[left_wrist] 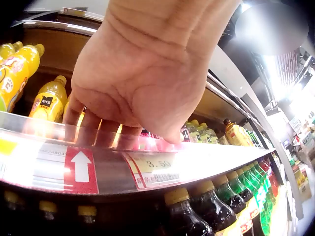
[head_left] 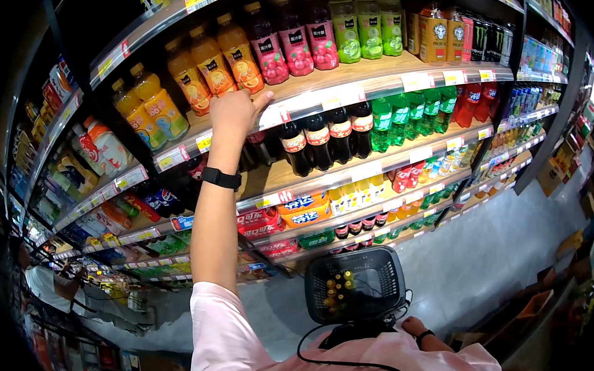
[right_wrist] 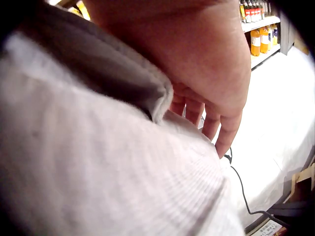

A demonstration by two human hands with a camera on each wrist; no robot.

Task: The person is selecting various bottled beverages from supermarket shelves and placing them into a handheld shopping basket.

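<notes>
My left hand (head_left: pixel 235 116) is at the front edge of a wooden shelf (head_left: pixel 365 74), thumb spread to the right. Just behind it stand orange juice bottles (head_left: pixel 240 56), and right of those are bottles with pink labels (head_left: pixel 295 46). The left wrist view has this hand (left_wrist: pixel 138 83) palm toward the camera, its fingers reaching down behind the clear price strip (left_wrist: pixel 103 164); nothing is seen in its grasp. My right hand (head_left: pixel 414 328) hangs low at my side. In the right wrist view, the right hand (right_wrist: pixel 206 73) has loosely bent fingers beside pale clothing (right_wrist: pixel 113 157).
A dark shopping basket (head_left: pixel 353 250) holding several yellow-capped bottles is in front of my body. Cola bottles (head_left: pixel 318 140) and green soda bottles (head_left: pixel 415 113) line the shelf below. A black cable (head_left: pixel 303 345) runs across my front. Another person (head_left: pixel 48 289) is at far left.
</notes>
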